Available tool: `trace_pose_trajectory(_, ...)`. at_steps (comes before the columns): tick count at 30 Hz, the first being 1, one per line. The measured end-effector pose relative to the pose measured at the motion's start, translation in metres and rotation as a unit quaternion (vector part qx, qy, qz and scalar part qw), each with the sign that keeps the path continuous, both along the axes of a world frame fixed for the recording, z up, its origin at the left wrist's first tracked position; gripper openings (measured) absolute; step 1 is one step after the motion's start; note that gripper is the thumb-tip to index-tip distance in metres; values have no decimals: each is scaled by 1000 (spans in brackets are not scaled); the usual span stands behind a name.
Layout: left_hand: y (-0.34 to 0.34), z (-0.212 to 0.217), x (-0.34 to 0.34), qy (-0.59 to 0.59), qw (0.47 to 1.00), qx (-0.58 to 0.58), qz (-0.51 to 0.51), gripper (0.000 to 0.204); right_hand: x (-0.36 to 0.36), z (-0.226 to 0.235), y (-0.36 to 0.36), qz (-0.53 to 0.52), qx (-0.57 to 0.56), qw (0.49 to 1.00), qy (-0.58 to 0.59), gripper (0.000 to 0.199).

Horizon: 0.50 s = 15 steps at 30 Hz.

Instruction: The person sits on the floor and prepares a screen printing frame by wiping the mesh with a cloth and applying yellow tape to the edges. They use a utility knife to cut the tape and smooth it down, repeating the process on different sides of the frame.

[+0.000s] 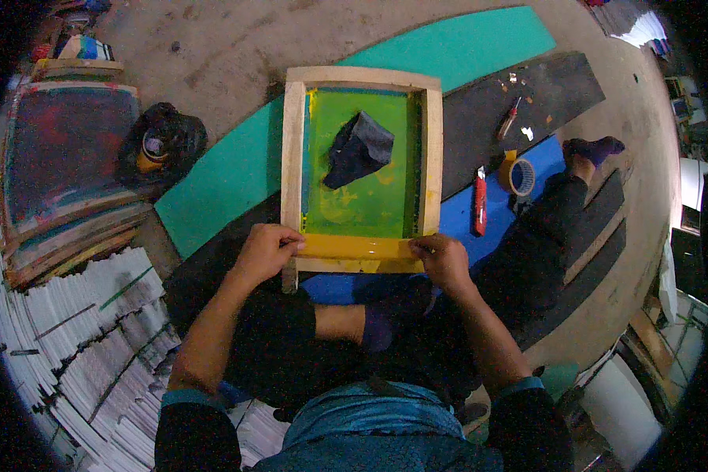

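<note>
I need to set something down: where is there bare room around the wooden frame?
The flat green mat is bare between the crumpled black plastic bag and the rectangular wooden frame, and again beyond the frame's upper-right corner. Right of the frame, a red cutter and round tan tape roll crowd the flat blue mat.
</note>
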State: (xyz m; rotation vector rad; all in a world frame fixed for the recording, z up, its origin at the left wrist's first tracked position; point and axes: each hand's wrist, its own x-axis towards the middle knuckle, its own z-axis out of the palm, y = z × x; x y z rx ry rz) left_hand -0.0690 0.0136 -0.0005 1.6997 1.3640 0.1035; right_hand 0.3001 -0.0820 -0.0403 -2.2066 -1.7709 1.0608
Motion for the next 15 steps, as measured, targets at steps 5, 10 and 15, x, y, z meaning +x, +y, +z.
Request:
trace_pose_trajectory(5,7,-2,-2,10,997,-14,-78,17,-4,9,3,52,-39,997,-34,18)
trace_pose_trajectory(10,15,9,6,53,991,-45,-116,17,-8,21,9,82,-69,993,-44,17)
trace_pose_trajectory(15,17,4,8,63,987,-47,-139,18,-10,27,14,88,-97,990,-57,18)
